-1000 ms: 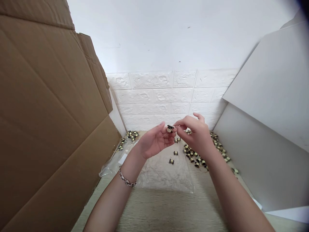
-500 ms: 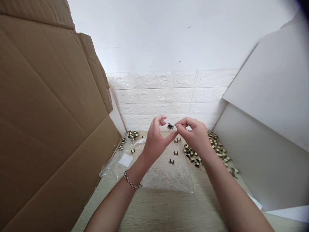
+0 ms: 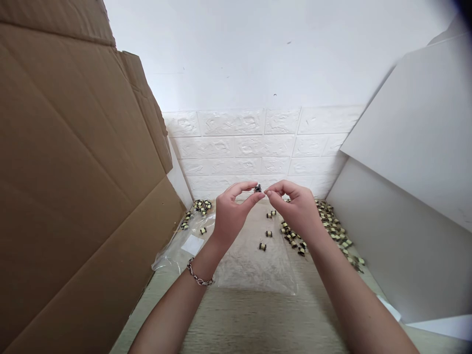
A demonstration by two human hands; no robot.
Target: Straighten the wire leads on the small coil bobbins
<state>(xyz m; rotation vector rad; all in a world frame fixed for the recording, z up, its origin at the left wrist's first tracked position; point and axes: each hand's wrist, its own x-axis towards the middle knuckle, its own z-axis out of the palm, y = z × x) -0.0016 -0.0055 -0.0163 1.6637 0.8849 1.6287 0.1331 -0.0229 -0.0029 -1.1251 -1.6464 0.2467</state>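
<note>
A small transformer coil (image 3: 257,189), dark at its ends, is pinched between the thumb and fingertips of my left hand (image 3: 233,206), raised above the table. My right hand (image 3: 295,204) is closed in a pinch just to the right of the coil. Whatever its thumb and forefinger grip is too fine to make out. Below the hands lies a flat clear plastic bag (image 3: 254,270). Several yellow-wrapped coils, one of them a nearby coil (image 3: 262,247), rest on the bag.
A heap of coils (image 3: 334,223) lies along the right side, with a smaller pile (image 3: 202,206) at the back left. A white paper slip (image 3: 192,244) is on the bag. A cardboard wall (image 3: 73,172), a white brick-pattern wall (image 3: 236,147) and a grey-white panel (image 3: 401,246) enclose the table.
My left thumb and fingers have closed on the coil, which hung beside my right fingertips earlier. The right hand has moved slightly left and stays pinched.
</note>
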